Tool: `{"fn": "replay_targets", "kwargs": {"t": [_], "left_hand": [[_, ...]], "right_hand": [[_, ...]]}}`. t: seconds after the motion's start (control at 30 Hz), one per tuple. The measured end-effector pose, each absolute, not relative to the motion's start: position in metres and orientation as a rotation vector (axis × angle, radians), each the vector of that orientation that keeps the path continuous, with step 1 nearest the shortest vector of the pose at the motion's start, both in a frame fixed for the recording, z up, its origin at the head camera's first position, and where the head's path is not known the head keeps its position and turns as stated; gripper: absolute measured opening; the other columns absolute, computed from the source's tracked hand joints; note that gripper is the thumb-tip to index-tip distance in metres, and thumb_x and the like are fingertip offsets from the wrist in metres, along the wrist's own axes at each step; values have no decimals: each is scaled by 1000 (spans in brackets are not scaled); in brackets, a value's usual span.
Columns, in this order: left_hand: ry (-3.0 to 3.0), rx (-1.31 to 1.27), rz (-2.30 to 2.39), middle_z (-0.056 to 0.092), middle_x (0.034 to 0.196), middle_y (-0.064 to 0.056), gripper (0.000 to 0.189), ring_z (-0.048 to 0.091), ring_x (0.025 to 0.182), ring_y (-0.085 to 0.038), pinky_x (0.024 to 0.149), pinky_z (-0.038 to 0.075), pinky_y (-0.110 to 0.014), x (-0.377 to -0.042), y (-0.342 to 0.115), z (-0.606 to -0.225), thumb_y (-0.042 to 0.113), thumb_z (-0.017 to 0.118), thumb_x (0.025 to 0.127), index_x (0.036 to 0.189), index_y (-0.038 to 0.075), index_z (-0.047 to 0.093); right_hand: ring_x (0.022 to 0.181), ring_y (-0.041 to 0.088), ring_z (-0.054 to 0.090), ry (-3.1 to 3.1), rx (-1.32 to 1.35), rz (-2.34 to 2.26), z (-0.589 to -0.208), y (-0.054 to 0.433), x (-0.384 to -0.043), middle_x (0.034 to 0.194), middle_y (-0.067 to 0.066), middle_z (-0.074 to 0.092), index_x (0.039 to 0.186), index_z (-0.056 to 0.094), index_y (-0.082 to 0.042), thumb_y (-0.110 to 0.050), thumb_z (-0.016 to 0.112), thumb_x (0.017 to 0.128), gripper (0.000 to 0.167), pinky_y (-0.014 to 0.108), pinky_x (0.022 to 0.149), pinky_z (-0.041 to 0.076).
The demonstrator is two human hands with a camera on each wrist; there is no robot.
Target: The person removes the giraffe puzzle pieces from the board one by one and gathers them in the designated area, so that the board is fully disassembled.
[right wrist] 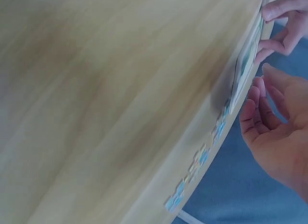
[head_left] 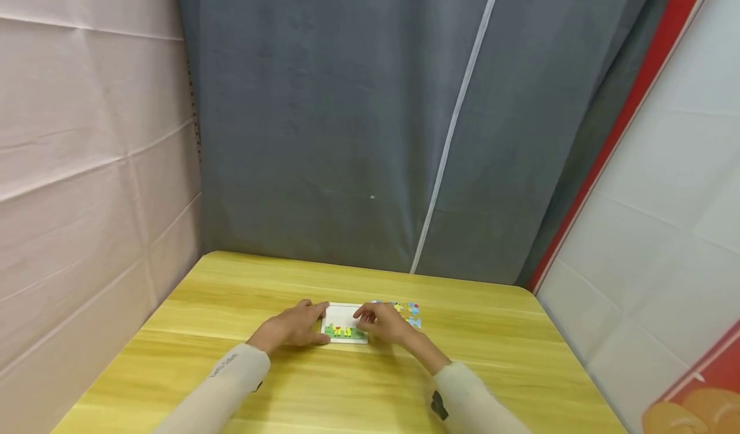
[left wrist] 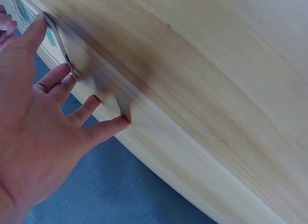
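Observation:
A white-framed jigsaw tray (head_left: 347, 307) lies on the wooden table. Its lower strip has assembled green pieces with yellow and red figures (head_left: 342, 332); the upper part is plain white. At the tray's left end, my left hand (head_left: 299, 325) holds the frame, thumb at the near corner and index finger at the far one. In the left wrist view, other fingers (left wrist: 103, 130) of it spread onto the table. Over the tray's right side hovers my right hand (head_left: 384, 322), fingers loosely bent, thumb apart from them; I see no piece between them. Loose blue and yellow jigsaw pieces (head_left: 414, 312) lie beyond it.
The yellow wood-grain table (head_left: 260, 280) ends at a grey curtain (head_left: 347, 132) behind. Pale cloth walls (head_left: 104, 132) stand at left and right. In the right wrist view, several loose pieces (right wrist: 198, 159) run along the table beside the tray.

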State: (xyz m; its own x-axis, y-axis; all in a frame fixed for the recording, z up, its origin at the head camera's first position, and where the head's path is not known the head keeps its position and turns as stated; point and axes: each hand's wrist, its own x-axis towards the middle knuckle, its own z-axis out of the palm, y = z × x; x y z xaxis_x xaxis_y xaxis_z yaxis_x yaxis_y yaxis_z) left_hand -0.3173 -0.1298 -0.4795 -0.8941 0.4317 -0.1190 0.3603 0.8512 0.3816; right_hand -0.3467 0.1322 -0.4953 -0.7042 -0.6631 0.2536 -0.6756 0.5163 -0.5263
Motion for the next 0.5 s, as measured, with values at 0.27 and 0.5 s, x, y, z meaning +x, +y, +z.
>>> {"fn": "replay_targets", "kwargs": {"t": [0.27,0.5], "left_hand": [[2827,599,522,60,130,2,81,54,129,-31,101,49,-54,-316,-129,-477,48,76,94,157,10,42],[2818,599,535,61,133,-1,82,52,132,-33,101,49,-56,-316,-129,-477,47,75,95,158,9,40]], "right_hand": [[76,5,62,-2786,1170,988,-498,109,-341,89,5,73,110,74,1,-9,78,94,19,18,69,51],[74,2,61,-2862,1184,993,-497,93,-343,90,7,73,120,71,4,-7,78,94,29,17,70,51]]}}
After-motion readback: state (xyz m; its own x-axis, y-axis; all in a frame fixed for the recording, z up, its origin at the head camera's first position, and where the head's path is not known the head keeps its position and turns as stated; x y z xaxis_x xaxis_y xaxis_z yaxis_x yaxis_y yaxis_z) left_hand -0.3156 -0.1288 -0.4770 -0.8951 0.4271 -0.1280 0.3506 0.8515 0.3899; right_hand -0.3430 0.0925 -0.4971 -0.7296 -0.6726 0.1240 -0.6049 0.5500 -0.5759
